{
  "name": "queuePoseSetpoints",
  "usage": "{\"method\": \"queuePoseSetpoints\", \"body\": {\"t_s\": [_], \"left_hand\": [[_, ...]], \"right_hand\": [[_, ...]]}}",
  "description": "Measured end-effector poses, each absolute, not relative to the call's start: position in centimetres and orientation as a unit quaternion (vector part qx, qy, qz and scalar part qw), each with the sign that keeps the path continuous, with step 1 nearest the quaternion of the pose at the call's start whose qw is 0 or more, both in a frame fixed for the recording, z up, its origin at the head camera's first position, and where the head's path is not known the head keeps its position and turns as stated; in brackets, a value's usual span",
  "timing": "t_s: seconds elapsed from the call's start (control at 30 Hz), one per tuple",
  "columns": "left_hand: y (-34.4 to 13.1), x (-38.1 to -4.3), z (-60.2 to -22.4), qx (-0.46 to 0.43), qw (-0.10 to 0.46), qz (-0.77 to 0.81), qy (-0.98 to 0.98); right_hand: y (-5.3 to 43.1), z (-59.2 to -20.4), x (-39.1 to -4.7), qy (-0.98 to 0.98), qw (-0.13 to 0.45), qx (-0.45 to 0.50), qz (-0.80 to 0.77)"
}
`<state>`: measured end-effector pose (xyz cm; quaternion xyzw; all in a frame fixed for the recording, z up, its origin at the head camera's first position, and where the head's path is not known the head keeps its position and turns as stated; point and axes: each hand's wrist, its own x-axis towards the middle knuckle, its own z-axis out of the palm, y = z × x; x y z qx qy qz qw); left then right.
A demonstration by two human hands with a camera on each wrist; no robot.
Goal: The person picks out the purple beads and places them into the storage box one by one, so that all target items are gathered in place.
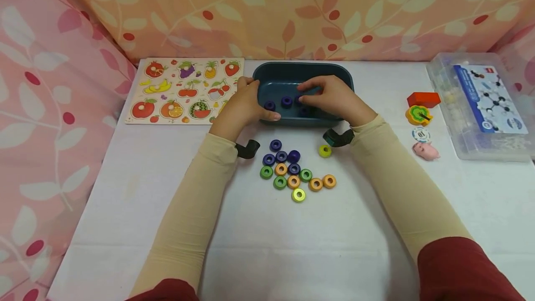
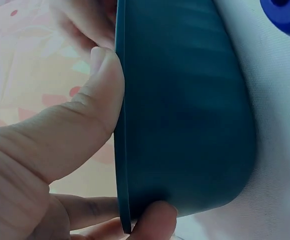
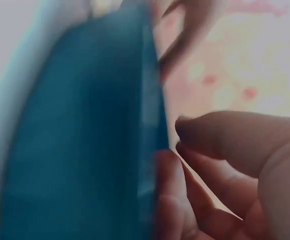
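A dark teal plastic tub (image 1: 303,121) stands at the back middle of the table. My left hand (image 1: 242,106) grips its left end, thumb over the near rim and fingers around the corner, as the left wrist view also shows. Inside the tub lie several dark purple ring beads (image 1: 286,101). My right hand (image 1: 332,98) reaches in over the right side, thumb and forefinger apart, the thumb tip beside a purple bead. No bead shows between the right fingers in the blurred right wrist view, where the tub wall (image 3: 80,135) fills the left.
In front of the tub lie loose ring beads: purple (image 1: 275,145), green (image 1: 266,172), orange (image 1: 329,180) and yellow (image 1: 298,195). A fruit puzzle board (image 1: 163,101) is at left. Rightward are a red block (image 1: 424,100), tree piece (image 1: 418,115), toy pig (image 1: 426,151) and clear box (image 1: 464,147).
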<state>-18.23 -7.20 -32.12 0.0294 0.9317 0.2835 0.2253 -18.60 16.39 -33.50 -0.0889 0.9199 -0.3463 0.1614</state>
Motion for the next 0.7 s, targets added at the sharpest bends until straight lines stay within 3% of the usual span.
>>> {"method": "queuePoseSetpoints", "body": {"t_s": [0.33,0.7], "left_hand": [[-7.1,-18.4,-32.0,0.027,0.217,0.282,0.934],[-7.2,-18.2,-32.3,0.029,0.215,0.296,0.930]], "right_hand": [[15.3,-33.3,-9.9,0.903,0.200,-0.193,-0.328],[15.2,-36.9,-10.1,0.880,0.221,-0.184,-0.377]]}}
